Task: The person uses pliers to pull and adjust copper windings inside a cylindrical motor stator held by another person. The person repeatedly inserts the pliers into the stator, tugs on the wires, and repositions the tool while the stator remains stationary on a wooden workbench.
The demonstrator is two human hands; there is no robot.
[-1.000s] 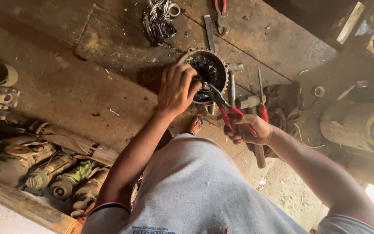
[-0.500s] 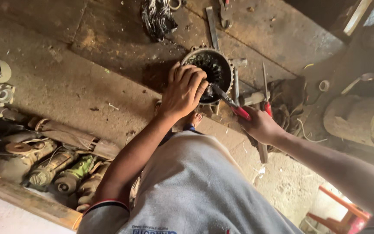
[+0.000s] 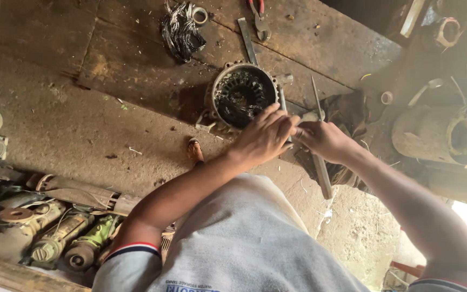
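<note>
While both hands met at the lower right rim of the round grey metal motor stator, the stator lay flat on the dark, oil-stained wooden worktop, its bore facing up and ringed with dark slotted windings. The left hand was curled, fingers bent against the rim; whether it gripped anything could not be determined. The right hand was closed just beside it, touching the left fingertips; its contents were hidden.

A tangled bundle of black stripped wire lay above left of the stator, with a small metal ring next to it. Red-handled pliers lay at the top edge. A flat grey steel bar ran to the stator's upper rim. A long flat file passed beneath the right hand. A rusty cylindrical motor housing lay well to the right. Worn green and grey power tool bodies were heaped at lower left.
</note>
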